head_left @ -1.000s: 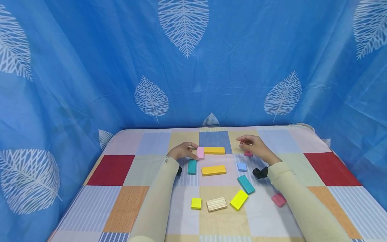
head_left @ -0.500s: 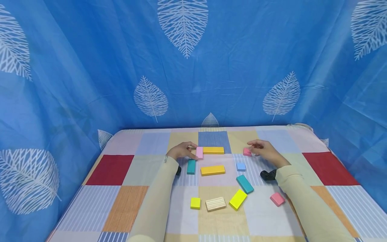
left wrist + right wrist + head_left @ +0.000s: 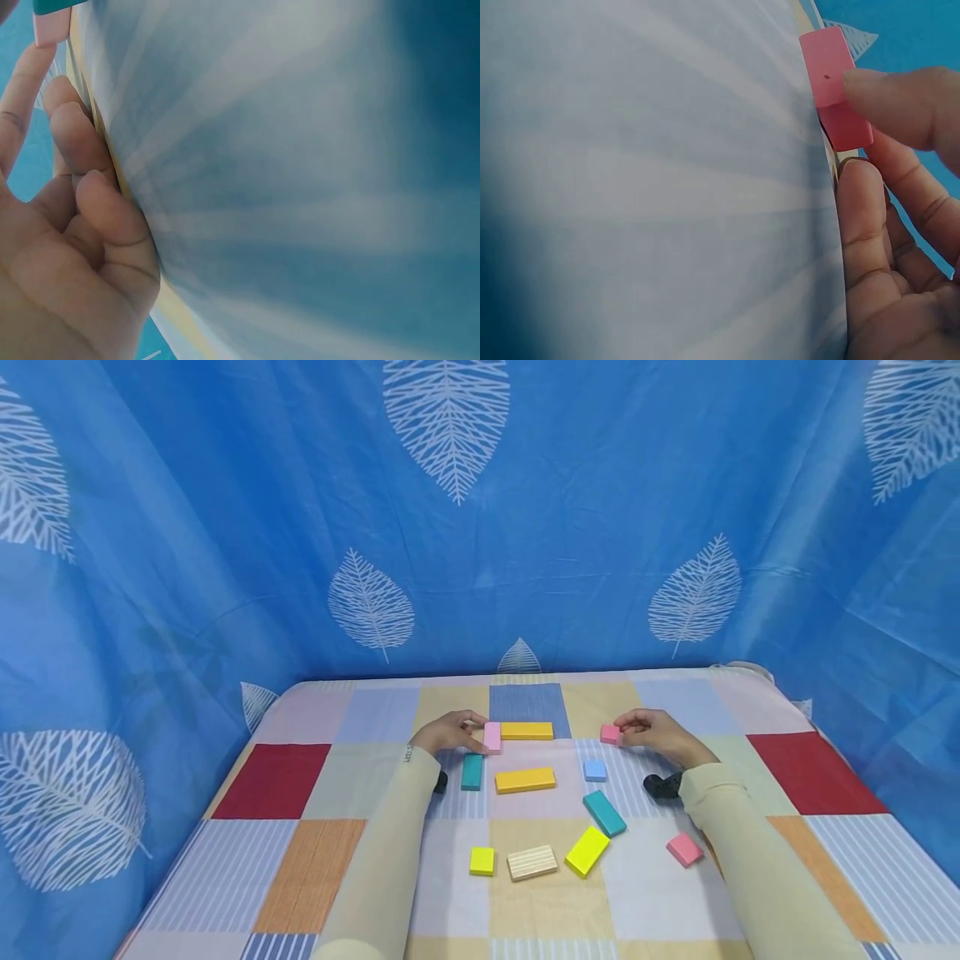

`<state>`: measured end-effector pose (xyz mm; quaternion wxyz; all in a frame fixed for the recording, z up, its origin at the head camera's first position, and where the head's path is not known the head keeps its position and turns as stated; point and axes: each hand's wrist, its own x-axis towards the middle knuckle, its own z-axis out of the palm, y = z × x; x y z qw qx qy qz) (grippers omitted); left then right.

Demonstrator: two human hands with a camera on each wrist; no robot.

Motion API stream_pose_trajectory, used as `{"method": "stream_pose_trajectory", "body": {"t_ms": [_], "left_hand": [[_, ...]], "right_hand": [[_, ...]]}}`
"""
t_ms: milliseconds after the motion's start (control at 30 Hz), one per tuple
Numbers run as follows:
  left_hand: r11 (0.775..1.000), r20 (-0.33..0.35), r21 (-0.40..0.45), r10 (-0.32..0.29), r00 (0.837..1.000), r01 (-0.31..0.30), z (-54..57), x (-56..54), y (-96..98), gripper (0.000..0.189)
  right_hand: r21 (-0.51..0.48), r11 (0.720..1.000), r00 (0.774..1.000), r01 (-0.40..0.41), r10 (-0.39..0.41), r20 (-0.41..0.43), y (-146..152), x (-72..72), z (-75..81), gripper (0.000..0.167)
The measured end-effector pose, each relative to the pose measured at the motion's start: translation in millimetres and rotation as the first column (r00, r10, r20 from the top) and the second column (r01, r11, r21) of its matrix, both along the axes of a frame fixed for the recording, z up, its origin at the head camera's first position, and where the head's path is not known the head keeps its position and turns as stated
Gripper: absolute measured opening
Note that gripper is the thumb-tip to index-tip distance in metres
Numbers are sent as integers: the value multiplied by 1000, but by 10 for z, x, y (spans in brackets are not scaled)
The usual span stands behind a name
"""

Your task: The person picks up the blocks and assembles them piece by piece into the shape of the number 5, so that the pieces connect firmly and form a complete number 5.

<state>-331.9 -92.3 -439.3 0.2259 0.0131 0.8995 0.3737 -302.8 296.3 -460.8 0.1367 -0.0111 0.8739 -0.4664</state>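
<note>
Two hands lie over the far part of the table. My left hand (image 3: 448, 732) holds a light pink block (image 3: 492, 737) by its ends; the left wrist view shows a fingertip against that pink block (image 3: 52, 28). The block stands against the left end of a long orange-yellow block (image 3: 527, 731). On the right, my right hand (image 3: 658, 735) pinches a small dark pink block (image 3: 610, 734). The right wrist view has the thumb on this block (image 3: 826, 66) and a finger behind it, the other fingers curled on the cloth.
Between the arms lie a second orange-yellow block (image 3: 525, 780), teal blocks (image 3: 472, 772) (image 3: 604, 813), a blue block (image 3: 595, 770), yellow blocks (image 3: 482, 861) (image 3: 587, 852) and a plain wood block (image 3: 532, 862). Another pink block (image 3: 685, 849) is beside the right forearm. A blue curtain (image 3: 570, 568) hangs behind.
My right hand has drawn back to the right from above the small dark pink block, and its thumb and finger have come onto it. The left hand stays at the light pink block.
</note>
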Motion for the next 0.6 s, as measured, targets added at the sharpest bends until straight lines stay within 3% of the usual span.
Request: {"method": "stream_pose_trajectory", "body": {"t_ms": [600], "left_hand": [[1000, 16, 6, 13, 1000, -13, 8, 6, -10, 58]], "right_hand": [[40, 999, 1000, -6, 6, -21, -56, 7, 76, 41]]}}
